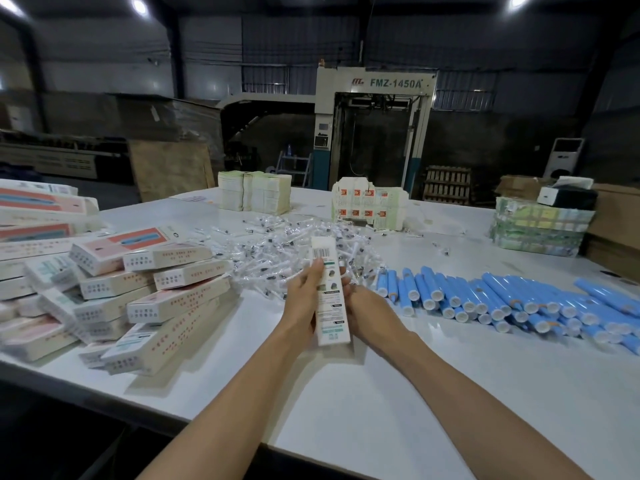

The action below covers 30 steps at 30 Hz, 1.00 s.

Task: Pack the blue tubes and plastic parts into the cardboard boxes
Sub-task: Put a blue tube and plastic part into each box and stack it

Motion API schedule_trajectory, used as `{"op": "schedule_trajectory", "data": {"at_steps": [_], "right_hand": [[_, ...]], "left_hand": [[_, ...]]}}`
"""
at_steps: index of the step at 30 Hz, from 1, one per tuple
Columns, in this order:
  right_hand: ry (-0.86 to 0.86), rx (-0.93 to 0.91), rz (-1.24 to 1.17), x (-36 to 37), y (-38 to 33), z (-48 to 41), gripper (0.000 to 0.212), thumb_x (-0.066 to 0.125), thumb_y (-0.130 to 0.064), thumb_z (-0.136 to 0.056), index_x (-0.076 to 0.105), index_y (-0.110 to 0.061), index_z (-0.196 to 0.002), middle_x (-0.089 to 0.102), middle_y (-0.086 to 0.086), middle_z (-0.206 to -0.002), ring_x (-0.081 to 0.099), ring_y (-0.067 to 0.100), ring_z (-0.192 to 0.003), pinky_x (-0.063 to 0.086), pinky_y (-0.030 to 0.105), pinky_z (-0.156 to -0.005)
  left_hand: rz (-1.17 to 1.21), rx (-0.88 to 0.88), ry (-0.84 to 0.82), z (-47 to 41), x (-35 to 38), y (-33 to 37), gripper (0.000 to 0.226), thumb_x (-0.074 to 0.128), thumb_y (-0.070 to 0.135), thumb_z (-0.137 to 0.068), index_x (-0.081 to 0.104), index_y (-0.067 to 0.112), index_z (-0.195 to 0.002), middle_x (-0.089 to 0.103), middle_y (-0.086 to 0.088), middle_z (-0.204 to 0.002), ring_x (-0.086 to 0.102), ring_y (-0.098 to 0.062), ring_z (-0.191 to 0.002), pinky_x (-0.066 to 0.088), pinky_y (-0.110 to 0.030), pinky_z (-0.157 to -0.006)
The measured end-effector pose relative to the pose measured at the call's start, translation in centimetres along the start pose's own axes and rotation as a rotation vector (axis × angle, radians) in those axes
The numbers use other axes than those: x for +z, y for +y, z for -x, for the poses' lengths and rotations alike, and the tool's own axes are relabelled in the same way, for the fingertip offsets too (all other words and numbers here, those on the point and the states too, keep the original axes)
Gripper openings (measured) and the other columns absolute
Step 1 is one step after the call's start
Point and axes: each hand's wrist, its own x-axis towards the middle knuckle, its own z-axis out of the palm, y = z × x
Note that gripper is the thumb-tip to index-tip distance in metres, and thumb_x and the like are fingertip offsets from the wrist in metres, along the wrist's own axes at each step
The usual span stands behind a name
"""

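I hold one long white cardboard box (329,292) upright over the middle of the white table (415,393). My left hand (304,294) grips its left side, thumb up by the barcode. My right hand (360,306) holds its right side from behind, fingertips showing at the box edge. Several blue tubes (502,303) with white caps lie in a row to the right. A heap of clear-wrapped plastic parts (287,251) lies just beyond the box.
A pile of filled boxes (138,289) lies at the left. Stacks of flat box blanks (254,192) (369,206) stand at the table's far side, with a bundle of printed sheets (540,230) far right. A large machine (374,133) stands behind.
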Motion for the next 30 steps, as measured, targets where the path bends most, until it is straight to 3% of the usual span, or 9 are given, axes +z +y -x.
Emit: {"op": "schedule_trajectory", "data": {"at_steps": [3,6,9,13,16,21,26,30], "right_hand": [[0.152,0.336,-0.235,-2.0,2.5,1.3,0.018,0.066,-0.012,-0.097,0.057,-0.025,-0.107,0.064,-0.010,-0.096,0.066,0.013,-0.081,0.059,0.033,-0.068],[0.460,0.489,-0.560,-6.0,4.4,1.9,0.034,0.067,-0.009,-0.099,0.054,-0.025,-0.125,0.066,-0.005,-0.089,0.069,0.013,-0.075,0.061,0.030,-0.064],[0.702,0.494,-0.990,-10.9,4.2,2.2,0.038,0.071,-0.010,-0.096,0.061,-0.027,-0.128,0.077,0.002,-0.090,0.076,0.013,-0.081,0.060,0.021,-0.072],[0.693,0.356,-1.296,-15.3,2.4,1.9,0.031,0.075,-0.004,-0.092,0.066,-0.011,-0.120,0.078,0.016,-0.102,0.078,0.031,-0.094,0.063,0.033,-0.082],[0.617,0.296,-1.197,-16.3,0.9,1.1,0.031,0.076,-0.003,-0.091,0.064,-0.009,-0.119,0.079,0.012,-0.099,0.078,0.026,-0.093,0.064,0.034,-0.079],[0.501,0.256,-0.837,-15.9,-0.1,0.4,0.024,0.073,-0.008,-0.095,0.065,-0.014,-0.117,0.073,0.007,-0.104,0.074,0.018,-0.094,0.065,0.040,-0.080],[0.308,0.234,-0.628,-15.4,0.0,0.7,0.024,0.073,-0.009,-0.092,0.066,-0.019,-0.113,0.073,0.004,-0.094,0.070,0.009,-0.082,0.062,0.035,-0.076],[0.205,0.227,-0.510,-15.4,0.2,1.1,0.018,0.074,-0.017,-0.091,0.070,-0.020,-0.108,0.073,-0.004,-0.097,0.068,0.009,-0.094,0.058,0.035,-0.085]], "left_hand": [[-0.034,-0.031,-0.091,0.4,0.5,-0.3,0.040,0.069,0.034,-0.103,0.072,0.004,-0.129,0.076,-0.025,-0.123,0.070,-0.049,-0.120,0.056,-0.064,-0.104],[-0.079,-0.078,-0.199,1.3,1.5,-0.9,0.049,0.084,0.032,-0.092,0.070,0.008,-0.133,0.076,-0.024,-0.125,0.067,-0.051,-0.123,0.053,-0.068,-0.105],[-0.100,-0.115,-0.278,2.0,2.3,-1.3,0.058,0.091,0.031,-0.082,0.070,0.010,-0.131,0.076,-0.024,-0.123,0.069,-0.051,-0.120,0.055,-0.067,-0.103],[-0.115,-0.106,-0.302,2.0,2.6,-1.4,0.052,0.091,0.030,-0.079,0.073,0.015,-0.126,0.077,-0.023,-0.120,0.072,-0.049,-0.115,0.060,-0.062,-0.097],[-0.125,-0.095,-0.309,2.1,2.7,-1.4,0.045,0.092,0.030,-0.078,0.078,0.018,-0.119,0.077,-0.023,-0.120,0.072,-0.049,-0.114,0.055,-0.066,-0.101],[-0.120,-0.070,-0.316,2.1,2.8,-1.5,0.044,0.089,0.025,-0.085,0.076,0.016,-0.127,0.076,-0.025,-0.123,0.069,-0.053,-0.120,0.052,-0.069,-0.105],[-0.147,-0.065,-0.317,2.2,2.7,-1.4,0.046,0.088,0.029,-0.085,0.076,0.019,-0.128,0.076,-0.023,-0.123,0.071,-0.050,-0.119,0.049,-0.072,-0.108],[-0.167,-0.048,-0.311,2.3,2.6,-1.3,0.046,0.086,0.030,-0.088,0.075,0.017,-0.131,0.077,-0.021,-0.123,0.070,-0.048,-0.120,0.051,-0.068,-0.108]]}}
